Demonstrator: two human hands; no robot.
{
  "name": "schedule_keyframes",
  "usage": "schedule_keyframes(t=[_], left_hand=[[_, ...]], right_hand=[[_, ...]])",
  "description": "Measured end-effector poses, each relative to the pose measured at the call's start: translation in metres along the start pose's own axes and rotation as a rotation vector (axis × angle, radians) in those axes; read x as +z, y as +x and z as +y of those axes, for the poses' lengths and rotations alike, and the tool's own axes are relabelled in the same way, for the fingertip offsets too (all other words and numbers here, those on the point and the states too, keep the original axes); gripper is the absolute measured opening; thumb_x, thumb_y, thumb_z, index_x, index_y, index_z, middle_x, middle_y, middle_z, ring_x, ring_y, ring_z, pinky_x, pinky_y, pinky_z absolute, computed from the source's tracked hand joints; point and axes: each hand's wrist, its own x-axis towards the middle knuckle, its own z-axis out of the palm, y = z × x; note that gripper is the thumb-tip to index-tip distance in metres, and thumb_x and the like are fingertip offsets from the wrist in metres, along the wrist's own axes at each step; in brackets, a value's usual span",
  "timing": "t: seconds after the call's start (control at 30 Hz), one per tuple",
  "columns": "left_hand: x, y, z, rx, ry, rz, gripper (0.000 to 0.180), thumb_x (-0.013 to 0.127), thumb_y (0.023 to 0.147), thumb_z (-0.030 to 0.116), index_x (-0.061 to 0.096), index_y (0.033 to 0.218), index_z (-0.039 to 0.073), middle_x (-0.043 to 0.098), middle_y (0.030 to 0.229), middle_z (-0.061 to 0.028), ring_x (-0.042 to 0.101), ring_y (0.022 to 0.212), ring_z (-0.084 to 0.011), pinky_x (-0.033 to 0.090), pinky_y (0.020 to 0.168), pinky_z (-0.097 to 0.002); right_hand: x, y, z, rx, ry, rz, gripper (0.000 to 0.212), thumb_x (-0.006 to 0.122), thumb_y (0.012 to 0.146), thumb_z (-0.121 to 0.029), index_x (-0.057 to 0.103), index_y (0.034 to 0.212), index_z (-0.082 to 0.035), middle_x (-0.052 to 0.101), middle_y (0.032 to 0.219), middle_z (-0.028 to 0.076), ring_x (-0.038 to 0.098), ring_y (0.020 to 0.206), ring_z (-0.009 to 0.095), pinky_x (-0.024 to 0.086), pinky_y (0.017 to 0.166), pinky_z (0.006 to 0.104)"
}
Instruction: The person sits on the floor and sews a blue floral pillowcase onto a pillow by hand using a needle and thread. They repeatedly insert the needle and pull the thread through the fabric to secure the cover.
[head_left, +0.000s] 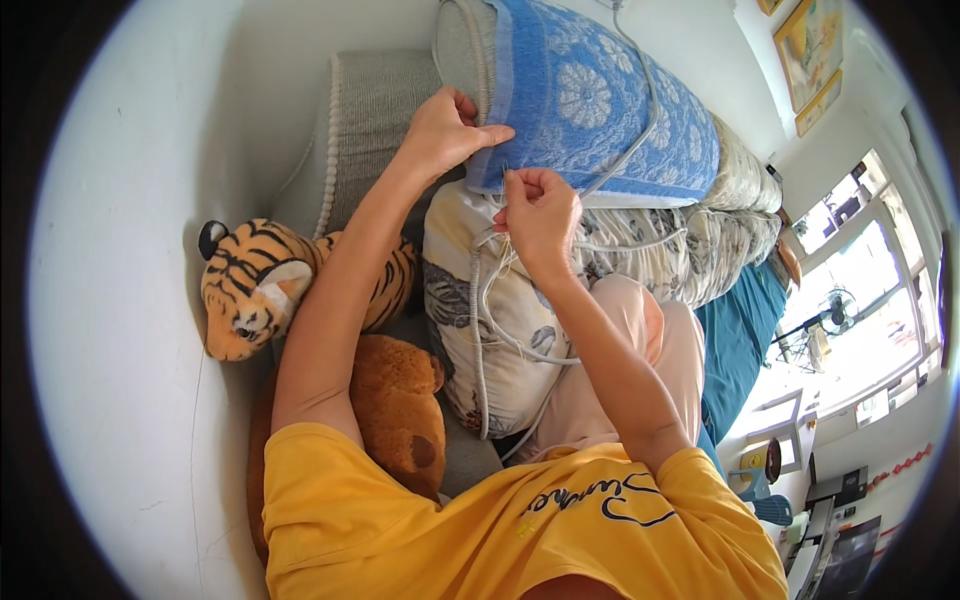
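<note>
A blue towel with white flower patterns lies over the rounded grey cushioned arm ahead of me. My left hand grips the towel's near left edge, thumb stretched flat on the blue cloth and fingers curled by the grey cushion edge. Just right of it, my right hand is pinched closed on thin pale strands at the towel's lower edge. What else lies within that pinch is too small to tell. A grey-white cord loops below my right hand over the floral cushion; another length crosses the towel.
At my left are a tiger plush toy and a brown plush toy, beside the white wall. Teal fabric lies on the right. Farther right stand a fan and bright windows.
</note>
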Motion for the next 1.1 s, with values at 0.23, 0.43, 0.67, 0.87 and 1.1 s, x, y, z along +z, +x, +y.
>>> schedule_keyframes(t=[0.23, 0.43, 0.67, 0.87, 1.1], left_hand=[[-0.002, -0.001, 0.001, -0.022, 0.002, -0.01, 0.061, 0.089, 0.061, 0.033, 0.057, 0.094, -0.006, 0.061, 0.084, -0.0133, 0.059, 0.075, -0.0194, 0.05, 0.067, -0.0309], [0.0, -0.002, 0.003, -0.019, 0.02, 0.013, 0.06, 0.089, 0.062, 0.034, 0.058, 0.094, -0.006, 0.062, 0.083, -0.0129, 0.059, 0.075, -0.0197, 0.05, 0.067, -0.0314], [-0.001, -0.003, 0.004, -0.042, 0.011, -0.017, 0.057, 0.089, 0.063, 0.031, 0.058, 0.095, -0.005, 0.062, 0.084, -0.0119, 0.059, 0.075, -0.018, 0.049, 0.066, -0.0297], [-0.002, -0.003, 0.006, -0.047, -0.019, -0.008, 0.054, 0.089, 0.062, 0.029, 0.059, 0.092, -0.004, 0.061, 0.081, -0.0111, 0.058, 0.073, -0.0175, 0.049, 0.064, -0.0295], [-0.002, -0.004, 0.011, -0.048, -0.011, -0.06, 0.054, 0.086, 0.067, 0.026, 0.057, 0.099, -0.005, 0.061, 0.088, -0.0116, 0.059, 0.078, -0.0166, 0.05, 0.067, -0.028]], right_hand=[[0.003, 0.002, -0.016, 0.079, 0.034, -0.031, 0.02, 0.061, 0.089, -0.008, 0.061, 0.085, 0.012, 0.065, 0.068, 0.014, 0.061, 0.049, 0.015, 0.05, 0.042, 0.028], [0.01, 0.006, -0.006, -0.039, -0.04, 0.029, 0.018, 0.062, 0.087, -0.006, 0.061, 0.083, 0.012, 0.064, 0.064, 0.014, 0.061, 0.048, 0.016, 0.05, 0.043, 0.0299], [0.004, 0.003, -0.008, -0.015, -0.022, -0.011, 0.015, 0.062, 0.086, -0.004, 0.062, 0.083, 0.011, 0.065, 0.063, 0.013, 0.062, 0.047, 0.017, 0.049, 0.043, 0.0298], [0.005, 0.003, -0.007, 0.01, 0.011, -0.021, 0.015, 0.061, 0.086, -0.004, 0.062, 0.083, 0.011, 0.064, 0.063, 0.013, 0.062, 0.047, 0.017, 0.048, 0.044, 0.0294], [0.015, 0.014, 0.029, -0.325, -0.158, 0.185, 0.009, 0.064, 0.081, -0.003, 0.061, 0.077, 0.004, 0.062, 0.064, 0.012, 0.06, 0.055, 0.023, 0.047, 0.055, 0.0349]])
